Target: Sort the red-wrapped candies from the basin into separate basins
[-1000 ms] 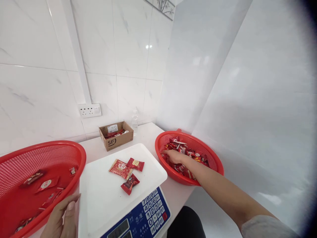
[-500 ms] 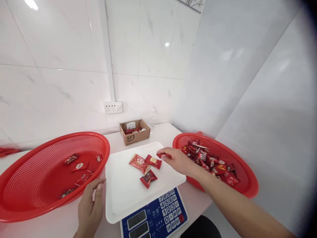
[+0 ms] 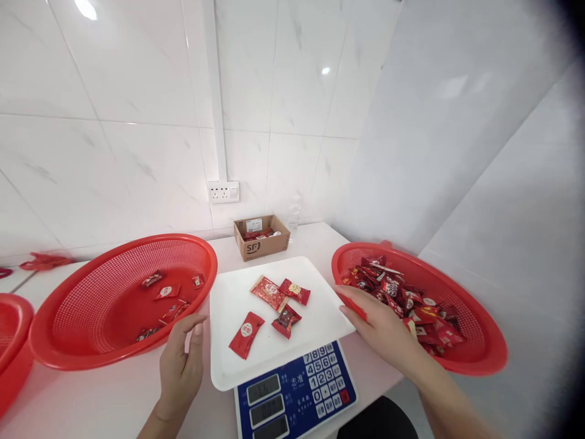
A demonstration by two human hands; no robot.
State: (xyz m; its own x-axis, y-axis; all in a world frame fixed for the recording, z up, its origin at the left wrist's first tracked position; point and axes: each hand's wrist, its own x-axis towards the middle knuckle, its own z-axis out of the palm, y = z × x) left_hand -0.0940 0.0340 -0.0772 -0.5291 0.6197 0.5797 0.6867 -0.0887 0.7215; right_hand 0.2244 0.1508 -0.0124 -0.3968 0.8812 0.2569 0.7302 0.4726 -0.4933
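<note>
A white weighing tray (image 3: 228, 372) sits on a digital scale (image 3: 297, 396) with a blue keypad panel. Several red candy packets lie on it: a large patterned packet (image 3: 269, 294), one with a yellow print (image 3: 295, 291), a dark red candy (image 3: 287, 321) and one with a round white label (image 3: 247, 335). My left hand (image 3: 183, 360) hovers beside the tray's left edge, fingers loosely bent and apart, holding nothing. At the tray's right edge is my right hand (image 3: 384, 326), thumb and forefinger apart; the red between them looks like the rim of the right basket (image 3: 491, 344).
Many wrapped candies fill the right basket. A left red basket (image 3: 91, 341) holds several packets. Behind the tray stand a small cardboard box (image 3: 265, 245) with red packets and a clear bottle (image 3: 294, 212). Another red basket (image 3: 13, 366) shows at far left.
The packet with the round white label now lies at the tray's front left. My right hand has drawn back from the tray's middle to its right edge. The view has swung slightly left.
</note>
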